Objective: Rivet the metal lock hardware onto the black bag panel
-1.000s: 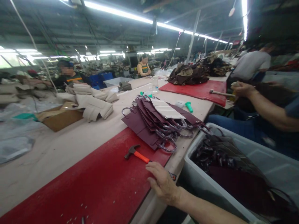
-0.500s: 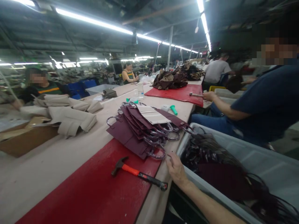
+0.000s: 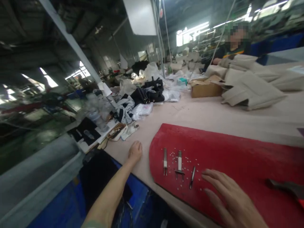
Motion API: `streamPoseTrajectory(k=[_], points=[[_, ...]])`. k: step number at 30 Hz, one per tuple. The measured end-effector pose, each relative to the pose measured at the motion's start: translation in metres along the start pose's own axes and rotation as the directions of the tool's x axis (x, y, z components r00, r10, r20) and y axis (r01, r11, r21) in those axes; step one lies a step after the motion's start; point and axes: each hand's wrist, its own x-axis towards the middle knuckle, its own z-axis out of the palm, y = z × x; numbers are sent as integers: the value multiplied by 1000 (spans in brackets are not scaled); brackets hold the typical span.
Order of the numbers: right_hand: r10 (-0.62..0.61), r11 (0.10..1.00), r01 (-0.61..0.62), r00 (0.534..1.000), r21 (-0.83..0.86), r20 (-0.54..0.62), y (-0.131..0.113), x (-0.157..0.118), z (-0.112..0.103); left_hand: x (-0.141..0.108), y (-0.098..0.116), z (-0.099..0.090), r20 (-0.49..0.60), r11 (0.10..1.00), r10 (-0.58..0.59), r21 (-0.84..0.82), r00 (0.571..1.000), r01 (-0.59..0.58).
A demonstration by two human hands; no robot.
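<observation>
My left hand [image 3: 135, 151] rests on the pale table covering, left of the red mat [image 3: 220, 148]; its fingers look curled under, and I see nothing in them. Over the mat hovers my right hand [image 3: 230, 198], its fingers outstretched and slightly blurred, holding nothing. Closest to its fingertips lies a thin metal tool [image 3: 192, 177] with a pointed end. Further left lie a two-pronged punch [image 3: 165, 161] with a white-wrapped shank and a wider pronged punch [image 3: 180, 161]. Small pale bits surround them. At the right edge sits a hammer [image 3: 287, 187], partly out of view.
A small tray of little parts [image 3: 117, 131] stands at the table's left edge. Behind are black bags [image 3: 152, 90], plastic wrapping, a cardboard box [image 3: 206, 90] and beige folded pieces [image 3: 256, 87]. A person [image 3: 235, 44] is across the table. A blue crate [image 3: 64, 205] stands below.
The view has swung left, from the stack of maroon bags to the mat's other end with the punches. My right hand has moved over the mat, and my left hand has come into view.
</observation>
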Motion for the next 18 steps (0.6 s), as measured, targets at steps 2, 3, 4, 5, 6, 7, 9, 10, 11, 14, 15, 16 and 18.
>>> streamPoseTrajectory(k=[2,3,4,5,6,7,9,10,11,14,15,16,18], points=[[-136,989,123,975,83,176,-16,76,31,6,-3,8,4,1000,-21,7,1000,21],[-158,986,134,946,104,283,-19,109,49,11,-3,12,11,1000,-20,9,1000,20],[-170,985,143,910,99,379,-21,138,68,17,-2,15,20,1000,-14,10,1000,14],[-179,984,163,874,75,451,-21,162,88,23,0,18,31,1000,-7,11,999,7],[-198,980,186,851,74,486,-20,182,107,28,2,21,43,1000,-4,12,999,3],[-218,975,208,833,77,509,-18,198,126,33,3,24,55,1000,-4,11,999,4],[-253,966,244,806,89,536,-15,221,160,36,6,30,68,1000,-19,22,998,17],[-264,962,256,794,93,547,-12,229,174,36,7,33,69,999,-24,37,997,22],[-273,959,266,783,96,559,-10,236,188,35,7,35,65,998,-25,58,998,21],[-286,954,283,749,101,598,0,251,221,33,5,39,48,991,0,137,999,-7],[-286,953,284,739,103,610,4,255,228,33,3,39,47,987,11,157,999,-18],[-282,954,281,733,102,619,8,258,233,33,2,40,46,984,20,175,999,-28],[-266,959,267,728,95,633,14,261,235,32,0,38,43,979,46,198,998,-53]])
